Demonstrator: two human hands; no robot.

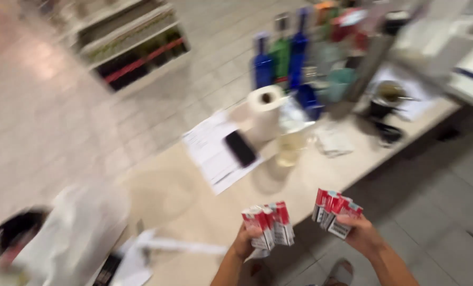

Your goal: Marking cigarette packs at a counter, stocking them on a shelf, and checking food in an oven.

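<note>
Counts: 2 hands, 2 fans of small boxes, and a crowded counter beyond them.

The left hand (243,244) grips 1 fan of red-and-white boxes (268,224), about 4 though blur hides the exact number; the right hand (361,234) grips a second fan (335,211), also about 4. Ahead of the left hand lie 1 dark phone (240,148) on 1 sheet of printed paper (211,153), with 1 paper-towel roll (264,110) and 1 pale drinking glass (291,147) just past them. Farther ahead stand 3 glass bottles: 2 blue bottles (262,62) and 1 green bottle (281,50) between them. Far to the left of the left hand sits 1 white plastic bag (75,233).
</note>
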